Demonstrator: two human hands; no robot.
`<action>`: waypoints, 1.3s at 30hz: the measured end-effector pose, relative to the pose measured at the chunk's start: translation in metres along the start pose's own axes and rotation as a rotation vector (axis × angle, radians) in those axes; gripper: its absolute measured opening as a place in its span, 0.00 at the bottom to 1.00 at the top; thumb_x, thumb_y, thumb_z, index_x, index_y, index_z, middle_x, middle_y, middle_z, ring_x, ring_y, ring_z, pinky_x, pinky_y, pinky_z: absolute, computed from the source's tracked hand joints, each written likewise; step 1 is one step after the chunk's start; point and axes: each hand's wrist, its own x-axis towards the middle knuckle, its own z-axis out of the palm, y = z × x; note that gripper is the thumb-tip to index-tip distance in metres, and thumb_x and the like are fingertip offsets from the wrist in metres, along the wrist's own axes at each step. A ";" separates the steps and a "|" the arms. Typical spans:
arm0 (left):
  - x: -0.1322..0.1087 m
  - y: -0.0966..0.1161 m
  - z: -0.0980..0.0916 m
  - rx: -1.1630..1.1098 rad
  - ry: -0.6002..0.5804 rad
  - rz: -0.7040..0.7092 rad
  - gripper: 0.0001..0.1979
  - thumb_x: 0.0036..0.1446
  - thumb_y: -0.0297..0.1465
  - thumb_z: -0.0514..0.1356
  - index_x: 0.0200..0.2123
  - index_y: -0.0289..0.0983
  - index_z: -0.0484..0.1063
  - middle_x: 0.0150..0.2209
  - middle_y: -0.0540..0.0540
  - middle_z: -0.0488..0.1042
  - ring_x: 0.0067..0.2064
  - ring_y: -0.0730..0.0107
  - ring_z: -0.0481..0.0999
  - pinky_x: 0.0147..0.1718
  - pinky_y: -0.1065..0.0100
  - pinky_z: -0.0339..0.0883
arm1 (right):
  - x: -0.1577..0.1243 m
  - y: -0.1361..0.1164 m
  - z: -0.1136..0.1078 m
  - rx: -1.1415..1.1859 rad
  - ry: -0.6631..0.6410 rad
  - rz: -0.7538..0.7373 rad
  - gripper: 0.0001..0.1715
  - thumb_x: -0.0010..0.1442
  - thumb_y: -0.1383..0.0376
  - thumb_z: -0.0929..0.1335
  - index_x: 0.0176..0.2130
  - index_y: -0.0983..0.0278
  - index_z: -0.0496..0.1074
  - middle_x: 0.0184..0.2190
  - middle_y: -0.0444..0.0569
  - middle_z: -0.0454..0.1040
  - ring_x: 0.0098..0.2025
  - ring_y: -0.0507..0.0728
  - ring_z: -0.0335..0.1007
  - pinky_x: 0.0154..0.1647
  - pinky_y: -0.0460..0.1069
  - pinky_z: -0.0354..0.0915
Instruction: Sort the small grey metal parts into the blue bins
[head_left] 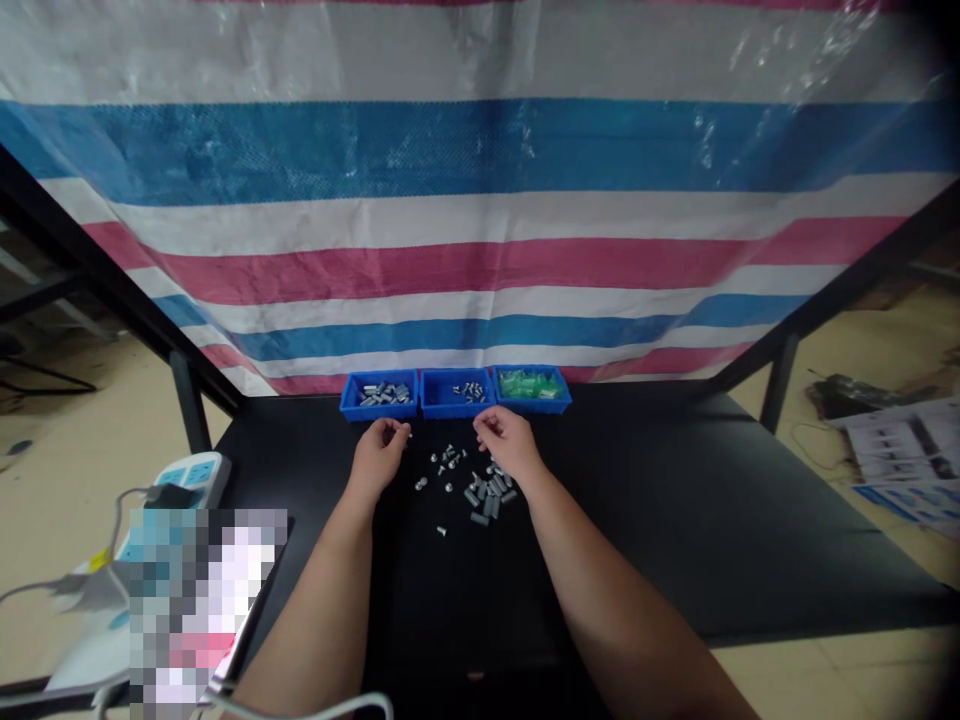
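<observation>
My left hand (pixel 380 455) rests just in front of the left blue plastic bin (pixel 379 412), with a small silver metal fastener (pixel 408 433) pinched at its fingertips. My right hand (pixel 510 443) hovers in front of the middle blue bin (pixel 448 412) and the right blue bin (pixel 531 405), fingers curled together. Whether those fingers hold anything is hidden. Several loose steel screws and short cylindrical fasteners (pixel 469 485) lie scattered on the black table (pixel 637 500) between my hands. The left bin holds metal cylinders, the middle one a few screws, and the right one green parts.
A striped tarp (pixel 480 230) hangs behind the table on black frame legs. A white power strip (pixel 187 478) with cables sits at the left table corner, beside a pixelated blurred object (pixel 206 600). Printed papers (pixel 900 455) lie on the floor to the right.
</observation>
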 end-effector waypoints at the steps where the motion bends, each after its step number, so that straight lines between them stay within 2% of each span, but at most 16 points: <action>1: 0.000 0.001 0.000 -0.048 0.000 -0.039 0.20 0.53 0.50 0.62 0.33 0.38 0.69 0.23 0.51 0.71 0.22 0.73 0.67 0.23 0.72 0.58 | 0.000 0.000 0.000 -0.024 -0.027 -0.001 0.10 0.57 0.58 0.69 0.34 0.62 0.74 0.23 0.43 0.72 0.23 0.54 0.73 0.22 0.47 0.70; 4: -0.001 0.007 0.000 -0.138 -0.007 -0.126 0.20 0.51 0.49 0.63 0.29 0.38 0.65 0.20 0.53 0.68 0.19 0.76 0.63 0.19 0.74 0.54 | 0.000 0.003 0.001 -0.099 -0.086 -0.019 0.10 0.58 0.58 0.69 0.35 0.62 0.75 0.24 0.44 0.74 0.23 0.53 0.72 0.21 0.46 0.67; 6: -0.003 0.012 0.000 -0.167 -0.026 -0.144 0.19 0.50 0.47 0.64 0.29 0.38 0.65 0.20 0.54 0.67 0.18 0.77 0.63 0.18 0.75 0.54 | 0.000 0.003 0.001 -0.137 -0.081 -0.047 0.09 0.58 0.59 0.69 0.35 0.63 0.76 0.24 0.44 0.74 0.24 0.53 0.72 0.23 0.46 0.67; 11: -0.005 0.016 -0.004 -0.173 -0.063 -0.161 0.15 0.50 0.42 0.65 0.32 0.37 0.68 0.23 0.52 0.72 0.20 0.77 0.67 0.19 0.76 0.58 | 0.000 -0.004 0.000 -0.222 -0.015 -0.120 0.12 0.58 0.56 0.71 0.31 0.62 0.76 0.22 0.44 0.74 0.24 0.53 0.69 0.25 0.46 0.66; 14: -0.005 0.015 -0.006 -0.143 -0.092 -0.171 0.14 0.50 0.40 0.65 0.33 0.36 0.69 0.24 0.51 0.73 0.20 0.77 0.67 0.18 0.77 0.57 | 0.000 -0.009 -0.002 -0.281 -0.026 -0.138 0.16 0.58 0.54 0.71 0.26 0.62 0.74 0.20 0.43 0.72 0.22 0.52 0.66 0.24 0.46 0.63; 17: -0.004 0.017 -0.008 -0.187 -0.062 -0.120 0.15 0.51 0.41 0.66 0.34 0.35 0.71 0.24 0.51 0.74 0.20 0.78 0.68 0.18 0.77 0.58 | 0.000 -0.012 -0.002 -0.262 -0.030 -0.143 0.17 0.60 0.54 0.70 0.26 0.62 0.74 0.20 0.43 0.71 0.22 0.52 0.66 0.25 0.46 0.64; 19: -0.003 0.020 -0.008 -0.290 -0.003 -0.044 0.19 0.50 0.42 0.68 0.40 0.35 0.73 0.30 0.47 0.78 0.25 0.75 0.74 0.22 0.76 0.64 | 0.000 -0.012 0.000 -0.169 -0.008 -0.152 0.14 0.61 0.55 0.70 0.32 0.63 0.77 0.24 0.45 0.75 0.26 0.54 0.71 0.27 0.47 0.69; 21: -0.002 0.024 -0.007 -0.396 0.018 0.023 0.28 0.49 0.42 0.70 0.51 0.36 0.71 0.44 0.40 0.80 0.34 0.68 0.81 0.29 0.71 0.72 | 0.001 -0.010 0.004 -0.041 0.000 -0.171 0.14 0.61 0.56 0.70 0.42 0.63 0.78 0.33 0.50 0.79 0.34 0.56 0.76 0.33 0.49 0.74; 24: -0.002 0.026 -0.004 -0.480 -0.073 0.066 0.42 0.49 0.39 0.72 0.65 0.43 0.61 0.63 0.35 0.67 0.49 0.58 0.81 0.44 0.61 0.76 | 0.002 -0.008 0.008 0.083 -0.027 -0.226 0.23 0.60 0.59 0.71 0.54 0.61 0.74 0.48 0.54 0.77 0.46 0.58 0.77 0.46 0.53 0.77; 27: -0.002 0.023 -0.002 -0.473 -0.148 0.115 0.42 0.51 0.39 0.71 0.66 0.43 0.59 0.68 0.34 0.60 0.55 0.54 0.77 0.53 0.56 0.72 | 0.000 -0.007 0.009 0.080 -0.054 -0.266 0.20 0.61 0.60 0.71 0.53 0.60 0.75 0.51 0.54 0.75 0.49 0.58 0.76 0.51 0.54 0.75; 30: 0.000 0.018 -0.002 -0.398 -0.142 0.155 0.35 0.53 0.39 0.70 0.62 0.38 0.64 0.64 0.34 0.66 0.53 0.56 0.78 0.54 0.57 0.71 | -0.001 -0.011 0.005 -0.010 -0.061 -0.314 0.12 0.62 0.62 0.69 0.45 0.61 0.77 0.46 0.52 0.75 0.43 0.56 0.76 0.47 0.52 0.76; 32: 0.001 0.015 -0.004 -0.291 -0.112 0.174 0.29 0.53 0.39 0.68 0.56 0.36 0.68 0.55 0.37 0.74 0.47 0.61 0.80 0.48 0.61 0.73 | -0.002 -0.016 0.000 -0.110 -0.053 -0.337 0.08 0.62 0.64 0.68 0.41 0.61 0.77 0.40 0.50 0.75 0.38 0.55 0.75 0.41 0.51 0.74; 34: -0.001 0.016 -0.008 -0.123 -0.107 0.205 0.22 0.55 0.39 0.66 0.50 0.35 0.71 0.43 0.42 0.78 0.39 0.66 0.79 0.41 0.65 0.72 | -0.002 -0.019 -0.006 -0.212 -0.030 -0.329 0.07 0.62 0.65 0.68 0.38 0.62 0.77 0.35 0.48 0.75 0.33 0.54 0.72 0.37 0.50 0.72; 37: -0.008 0.022 -0.014 0.153 -0.197 0.260 0.13 0.57 0.38 0.63 0.43 0.36 0.75 0.31 0.48 0.76 0.32 0.70 0.75 0.34 0.69 0.67 | -0.003 -0.020 -0.013 -0.332 -0.035 -0.302 0.06 0.61 0.67 0.68 0.37 0.61 0.77 0.30 0.46 0.73 0.31 0.53 0.69 0.35 0.49 0.67; 39: -0.014 0.027 -0.017 0.285 -0.310 0.273 0.11 0.57 0.37 0.62 0.40 0.37 0.76 0.30 0.49 0.76 0.29 0.70 0.73 0.32 0.69 0.65 | -0.005 -0.020 -0.015 -0.412 -0.122 -0.304 0.07 0.59 0.68 0.69 0.38 0.61 0.77 0.29 0.44 0.73 0.32 0.54 0.69 0.37 0.49 0.66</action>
